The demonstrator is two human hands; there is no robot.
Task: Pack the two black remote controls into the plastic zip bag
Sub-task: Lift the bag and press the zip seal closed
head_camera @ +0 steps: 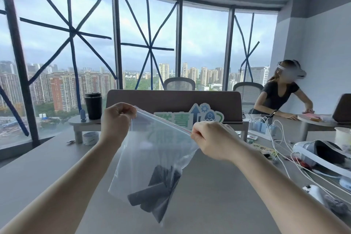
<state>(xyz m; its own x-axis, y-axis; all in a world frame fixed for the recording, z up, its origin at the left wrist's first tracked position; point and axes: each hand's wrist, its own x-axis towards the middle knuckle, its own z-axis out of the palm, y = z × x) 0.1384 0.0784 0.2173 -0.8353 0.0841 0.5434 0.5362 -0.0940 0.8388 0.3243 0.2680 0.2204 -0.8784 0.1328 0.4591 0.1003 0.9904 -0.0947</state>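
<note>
Item: two black remote controls (pixel 159 190), both inside the plastic zip bag (pixel 152 150), slumped into its lowest corner, crossed over one another, long axes running roughly from lower left to upper right. I cannot make out buttons or markings through the film.

Container: the bag hangs clear above the grey desk (pixel 47 167), held up by its zip edge alone. That edge, with a thin red line, slopes from upper left down to lower right between my two hands; the remotes hang well below both, nearer the left forearm's side.

Left hand (pixel 117 119): fingers closed, pinching the upper end of the zip strip.
Right hand (pixel 212 138): fingers closed, pinching the lower end of the same strip.

Status, as I judge it: packing done, sealing in hand. Whether the zip is fully pressed shut I cannot tell. The coming move runs along the strip's long axis, from one pinch toward the other.
</note>
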